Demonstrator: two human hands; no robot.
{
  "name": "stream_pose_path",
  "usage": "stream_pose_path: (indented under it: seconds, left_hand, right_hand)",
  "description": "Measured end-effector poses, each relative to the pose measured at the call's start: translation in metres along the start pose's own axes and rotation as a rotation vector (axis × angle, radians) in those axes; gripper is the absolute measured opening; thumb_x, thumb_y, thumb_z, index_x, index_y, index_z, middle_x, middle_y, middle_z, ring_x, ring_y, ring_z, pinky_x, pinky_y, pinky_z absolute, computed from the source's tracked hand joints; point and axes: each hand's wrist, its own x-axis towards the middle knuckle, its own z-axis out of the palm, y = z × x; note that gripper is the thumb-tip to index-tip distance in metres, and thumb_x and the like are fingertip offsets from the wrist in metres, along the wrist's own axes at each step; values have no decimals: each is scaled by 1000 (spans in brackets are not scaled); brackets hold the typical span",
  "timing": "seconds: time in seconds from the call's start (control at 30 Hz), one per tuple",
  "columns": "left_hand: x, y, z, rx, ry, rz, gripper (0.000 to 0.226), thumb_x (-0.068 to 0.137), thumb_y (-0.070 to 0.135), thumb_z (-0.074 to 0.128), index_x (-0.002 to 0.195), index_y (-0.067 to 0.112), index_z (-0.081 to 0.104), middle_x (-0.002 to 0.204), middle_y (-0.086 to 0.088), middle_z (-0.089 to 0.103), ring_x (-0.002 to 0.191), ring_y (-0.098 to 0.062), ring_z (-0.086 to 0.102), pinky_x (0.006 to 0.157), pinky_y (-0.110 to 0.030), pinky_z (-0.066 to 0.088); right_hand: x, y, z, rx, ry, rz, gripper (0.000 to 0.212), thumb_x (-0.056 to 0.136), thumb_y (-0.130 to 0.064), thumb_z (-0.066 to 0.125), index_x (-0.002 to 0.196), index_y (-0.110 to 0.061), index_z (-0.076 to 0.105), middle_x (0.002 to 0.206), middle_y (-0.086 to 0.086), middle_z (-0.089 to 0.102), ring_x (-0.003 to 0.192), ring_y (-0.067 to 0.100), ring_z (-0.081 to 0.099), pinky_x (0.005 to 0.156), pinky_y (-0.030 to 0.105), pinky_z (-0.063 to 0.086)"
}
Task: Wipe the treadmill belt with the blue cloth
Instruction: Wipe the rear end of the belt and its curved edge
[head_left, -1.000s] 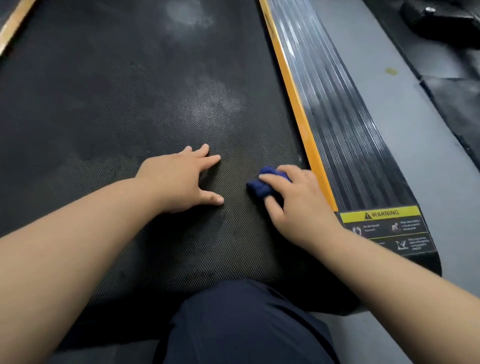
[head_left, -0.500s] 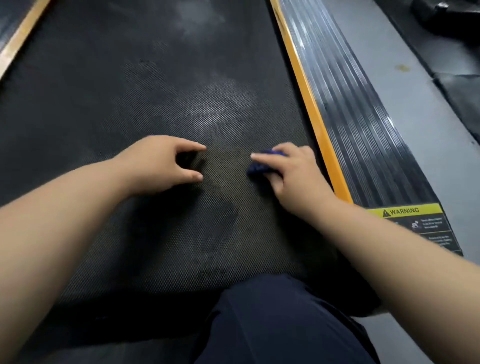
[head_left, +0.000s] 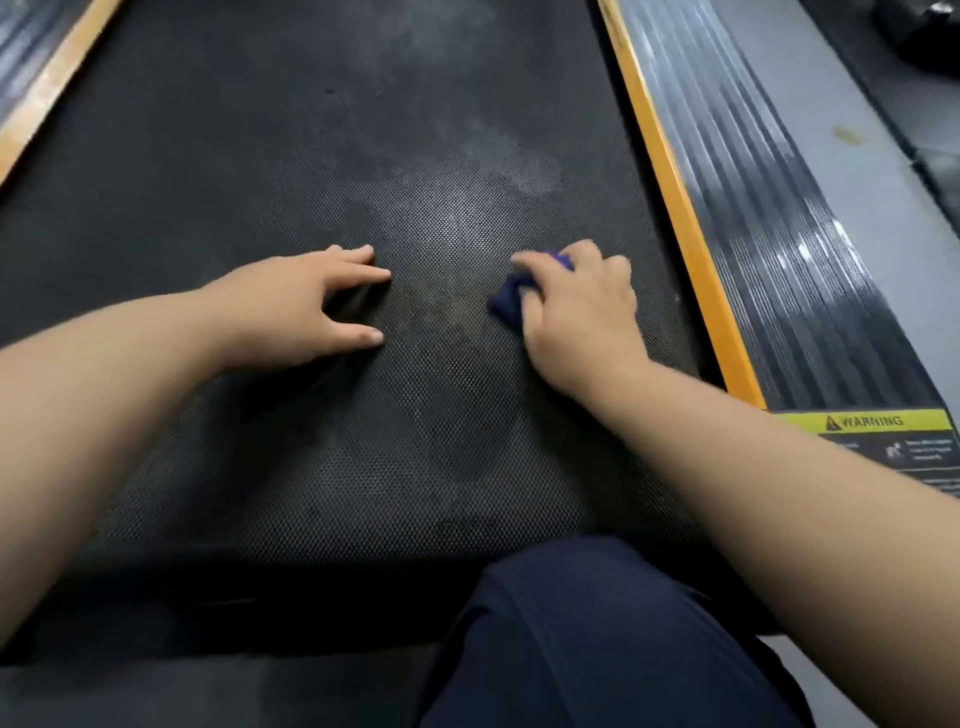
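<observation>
We are pressing the blue cloth (head_left: 506, 302) onto the treadmill belt (head_left: 311, 130) with our right hand (head_left: 576, 317) — its fingers are curling over the bunched cloth and hiding most of it. Our left hand (head_left: 301, 306) is holding nothing; it is resting on the belt on thumb and fingertips, fingers loosely extended, apart from the cloth. The cloth is sitting toward the belt's right side, near the yellow strip (head_left: 670, 208) and the ribbed side rail (head_left: 769, 234). A pale patch (head_left: 457, 208) is showing on the belt just beyond our hands.

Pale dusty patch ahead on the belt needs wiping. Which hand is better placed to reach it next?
Right, probably. The right hand grips the blue cloth, just short of the pale patch; the left hand rests bare on the belt.
</observation>
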Motion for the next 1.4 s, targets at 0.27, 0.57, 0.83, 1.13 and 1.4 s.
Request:
stream_pose_path:
  seconds: [0.27, 0.57, 0.83, 1.13, 1.4]
  left_hand:
    - [-8, 13, -3, -55, 10, 46, 93, 70, 60, 69, 146, 46, 16, 156, 11, 18, 143, -6, 16, 115, -24, 14]
    - [41, 100, 40, 102, 117, 564, 52, 83, 60, 53, 126, 32, 58, 145, 0, 42, 139, -24, 29, 113, -44, 25]
    - [45, 45, 29, 5, 384, 249, 36, 83, 46, 58, 108, 22, 67, 122, -2, 59, 116, -23, 53, 96, -29, 39]
    - [59, 38, 22, -15, 449, 104, 26, 86, 33, 64, 106, 16, 66, 132, -1, 55, 123, -21, 49, 98, -26, 34]
    - [11, 54, 41, -12, 181, 511, 32, 88, 40, 58, 110, 19, 64, 141, 1, 49, 133, -13, 40, 105, -25, 33]
  right_hand:
    - [-7, -21, -29, 348, -325, -227, 57, 90, -23, 31, 146, -34, 31, 139, 0, 49, 124, 19, 43, 102, 20, 24]
    - [-4, 58, -26, 147, -138, 7, 56, 88, 2, 39, 139, -19, 47, 148, 1, 42, 141, 17, 27, 111, 22, 16]
    - [-8, 61, -12, 138, -120, -14, 54, 90, -1, 36, 140, -21, 44, 153, -5, 33, 145, 17, 18, 119, 33, 9]
    - [-10, 59, -13, 112, -118, -11, 53, 91, -3, 36, 140, -20, 43, 153, -4, 33, 145, 17, 19, 119, 33, 10]
    - [-9, 53, -17, 88, -125, -5, 54, 88, -1, 38, 139, -16, 46, 152, 0, 35, 144, 20, 21, 118, 36, 10]
